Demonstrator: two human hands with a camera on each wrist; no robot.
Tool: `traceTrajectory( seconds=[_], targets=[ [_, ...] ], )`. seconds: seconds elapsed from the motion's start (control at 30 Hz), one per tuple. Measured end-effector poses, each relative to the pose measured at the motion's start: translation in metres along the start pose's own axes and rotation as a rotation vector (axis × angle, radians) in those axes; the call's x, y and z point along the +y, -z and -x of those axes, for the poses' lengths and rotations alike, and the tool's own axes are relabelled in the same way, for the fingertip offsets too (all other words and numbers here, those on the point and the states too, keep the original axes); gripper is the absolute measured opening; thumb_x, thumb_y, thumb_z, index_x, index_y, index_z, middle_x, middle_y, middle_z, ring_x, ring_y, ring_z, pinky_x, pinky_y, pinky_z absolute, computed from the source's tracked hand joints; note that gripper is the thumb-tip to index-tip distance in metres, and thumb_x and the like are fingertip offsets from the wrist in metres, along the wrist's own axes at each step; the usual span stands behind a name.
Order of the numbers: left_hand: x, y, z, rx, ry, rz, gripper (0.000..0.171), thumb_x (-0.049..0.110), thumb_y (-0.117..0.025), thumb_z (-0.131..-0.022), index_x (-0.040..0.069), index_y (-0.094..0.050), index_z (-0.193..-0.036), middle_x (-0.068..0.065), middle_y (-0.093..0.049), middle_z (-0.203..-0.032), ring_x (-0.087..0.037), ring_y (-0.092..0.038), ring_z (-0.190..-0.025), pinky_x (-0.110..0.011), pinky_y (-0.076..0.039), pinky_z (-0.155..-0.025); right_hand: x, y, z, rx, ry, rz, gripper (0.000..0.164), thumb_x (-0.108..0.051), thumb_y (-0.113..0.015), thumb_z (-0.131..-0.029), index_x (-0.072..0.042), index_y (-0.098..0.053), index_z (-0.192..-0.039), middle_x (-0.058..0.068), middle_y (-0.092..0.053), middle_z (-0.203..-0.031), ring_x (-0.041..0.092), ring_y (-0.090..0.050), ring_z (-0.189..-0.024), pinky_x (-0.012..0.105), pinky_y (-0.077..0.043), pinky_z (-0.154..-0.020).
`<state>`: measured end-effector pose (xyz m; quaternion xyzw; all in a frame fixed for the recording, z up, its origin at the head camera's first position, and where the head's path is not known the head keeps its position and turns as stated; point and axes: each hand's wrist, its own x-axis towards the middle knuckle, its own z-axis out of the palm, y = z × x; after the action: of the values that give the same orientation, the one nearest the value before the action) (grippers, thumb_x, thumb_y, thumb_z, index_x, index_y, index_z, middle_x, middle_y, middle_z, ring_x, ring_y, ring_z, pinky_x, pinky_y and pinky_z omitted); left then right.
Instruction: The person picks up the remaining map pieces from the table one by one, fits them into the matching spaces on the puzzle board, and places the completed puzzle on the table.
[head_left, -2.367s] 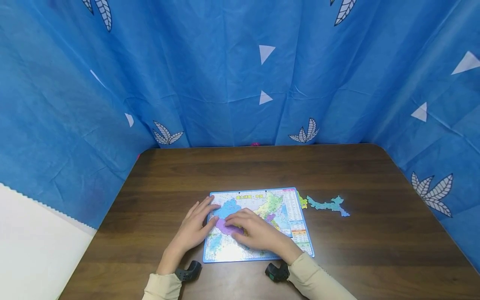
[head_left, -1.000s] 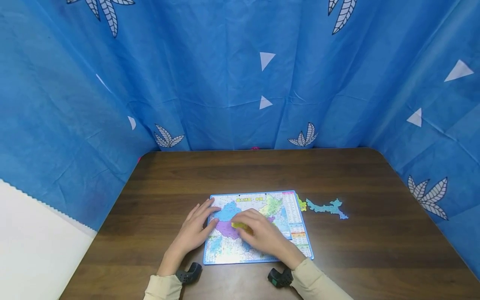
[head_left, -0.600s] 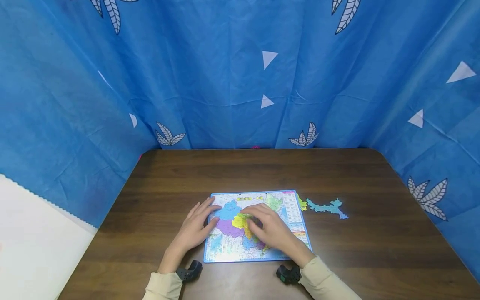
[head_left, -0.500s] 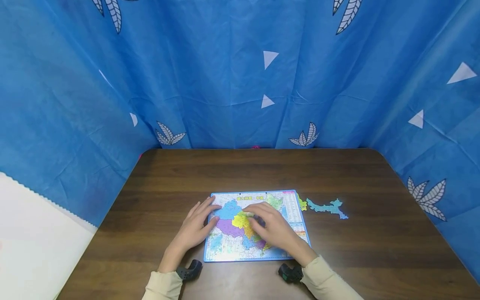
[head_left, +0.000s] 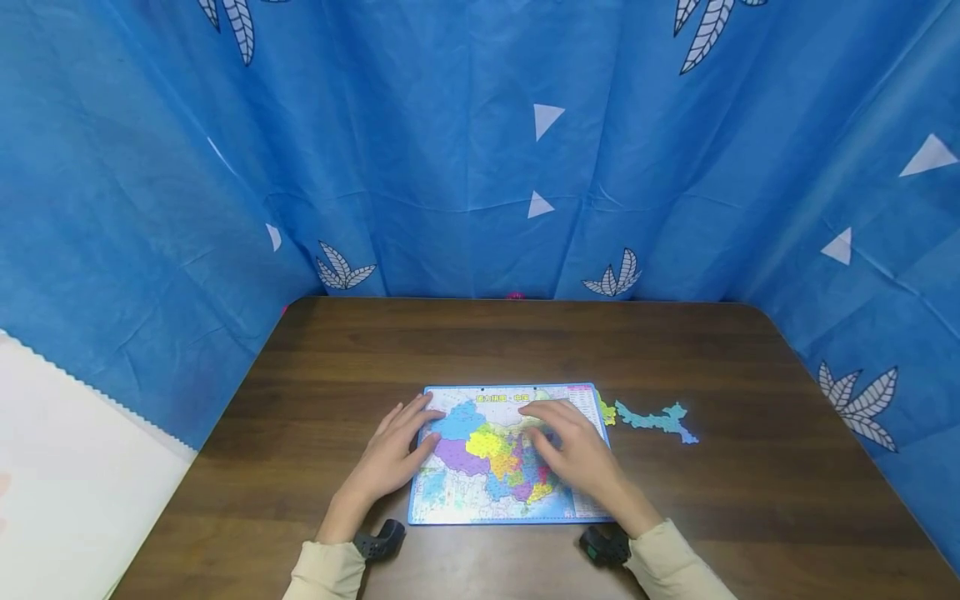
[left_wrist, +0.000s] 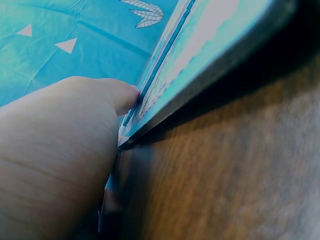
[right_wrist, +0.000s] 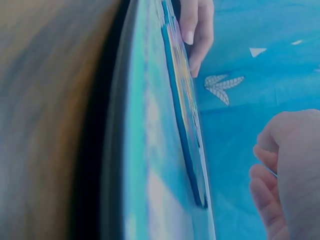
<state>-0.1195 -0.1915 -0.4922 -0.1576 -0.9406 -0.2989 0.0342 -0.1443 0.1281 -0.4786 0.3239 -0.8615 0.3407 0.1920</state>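
Note:
A map puzzle board [head_left: 450, 510] lies on the table, with a blue piece [head_left: 459, 423], a purple piece [head_left: 459, 458] and a yellow piece [head_left: 484, 442] sitting on its left half. My left hand [head_left: 388, 457] rests at the board's left edge, fingers spread; its thumb tip [left_wrist: 129, 97] touches the board's face in the left wrist view. Over the upper right of the board is my right hand [head_left: 581, 450], fingers loosely bent with nothing seen between them. The right wrist view shows this hand [right_wrist: 300, 165] off the board's surface. It covers part of the map's right side.
Just off the board's right edge lies a yellow-green puzzle piece [head_left: 608, 412], partly hidden by the board. Beside it is a long teal piece [head_left: 656, 420] on the brown table [head_left: 525, 342]. A blue curtain [head_left: 450, 150] hangs behind the table, and something white is at the left.
My right hand set the yellow puzzle piece down beside the purple one, let go and moved right across the board. My left hand has kept its place.

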Motion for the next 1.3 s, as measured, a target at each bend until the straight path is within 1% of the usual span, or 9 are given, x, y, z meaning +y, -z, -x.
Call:
traceTrajectory(
  seconds=[0.1, 0.33, 0.57, 0.83, 0.97, 1.1, 1.3],
  targets=[
    [0.000, 0.000, 0.001, 0.000, 0.002, 0.001, 0.040, 0.032, -0.063, -0.102, 0.016, -0.063, -0.138, -0.011, -0.040, -0.164, -0.033, -0.031, -0.155, -0.057, -0.017, -0.127, 0.007, 0.005, 0.005, 0.013, -0.008, 0.028, 0.034, -0.009, -0.078, -0.089, -0.017, -0.073, -0.122, -0.002, -0.072, -0.125, 0.019, -0.066, -0.118, 0.045, -0.058, -0.097],
    [0.000, 0.000, 0.000, 0.000, 0.004, -0.002, 0.039, 0.033, -0.063, -0.102, 0.017, -0.063, -0.138, -0.011, -0.039, -0.165, -0.032, -0.030, -0.155, -0.057, -0.017, -0.127, 0.020, 0.018, 0.014, 0.027, -0.081, 0.036, 0.035, -0.007, -0.076, -0.090, -0.015, -0.073, -0.123, 0.000, -0.071, -0.127, 0.020, -0.064, -0.119, 0.047, -0.056, -0.098],
    [-0.001, -0.001, 0.001, -0.006, 0.013, 0.002, 0.040, 0.033, -0.064, -0.101, 0.018, -0.063, -0.139, -0.010, -0.039, -0.165, -0.032, -0.031, -0.155, -0.057, -0.017, -0.127, 0.030, 0.025, 0.025, 0.051, -0.151, 0.098, 0.036, -0.008, -0.075, -0.090, -0.015, -0.071, -0.125, 0.003, -0.071, -0.128, 0.020, -0.063, -0.113, 0.046, -0.056, -0.090],
    [0.000, -0.001, 0.000, -0.026, 0.021, 0.010, 0.040, 0.034, -0.062, -0.102, 0.019, -0.062, -0.139, -0.008, -0.038, -0.166, -0.028, -0.030, -0.156, -0.055, -0.016, -0.128, 0.041, 0.032, 0.031, 0.079, -0.219, 0.103, 0.037, -0.007, -0.075, -0.091, -0.012, -0.070, -0.127, 0.009, -0.069, -0.133, 0.027, -0.061, -0.119, 0.052, -0.056, -0.093],
    [0.000, -0.001, 0.000, -0.028, 0.030, 0.010, 0.040, 0.035, -0.062, -0.103, 0.020, -0.062, -0.140, -0.007, -0.038, -0.166, -0.028, -0.029, -0.156, -0.055, -0.016, -0.128, 0.044, 0.034, 0.032, 0.086, -0.236, 0.101, 0.037, -0.007, -0.075, -0.091, -0.009, -0.069, -0.128, 0.012, -0.068, -0.134, 0.031, -0.059, -0.121, 0.055, -0.054, -0.094],
    [0.000, -0.001, 0.001, -0.013, 0.028, 0.002, 0.041, 0.035, -0.062, -0.102, 0.020, -0.062, -0.140, -0.007, -0.038, -0.166, -0.030, -0.030, -0.156, -0.056, -0.017, -0.127, 0.048, 0.037, 0.032, 0.093, -0.265, 0.112, 0.037, -0.007, -0.074, -0.091, -0.007, -0.068, -0.128, 0.015, -0.066, -0.134, 0.034, -0.057, -0.122, 0.058, -0.052, -0.096],
    [0.000, -0.003, 0.000, 0.023, -0.003, -0.005, 0.039, 0.032, -0.065, -0.101, 0.017, -0.064, -0.137, -0.010, -0.041, -0.163, -0.033, -0.033, -0.154, -0.059, -0.019, -0.126, 0.055, 0.042, 0.033, 0.097, -0.320, 0.140, 0.037, -0.005, -0.072, -0.091, -0.001, -0.067, -0.127, 0.020, -0.064, -0.134, 0.041, -0.051, -0.125, 0.063, -0.046, -0.097]
  ],
)
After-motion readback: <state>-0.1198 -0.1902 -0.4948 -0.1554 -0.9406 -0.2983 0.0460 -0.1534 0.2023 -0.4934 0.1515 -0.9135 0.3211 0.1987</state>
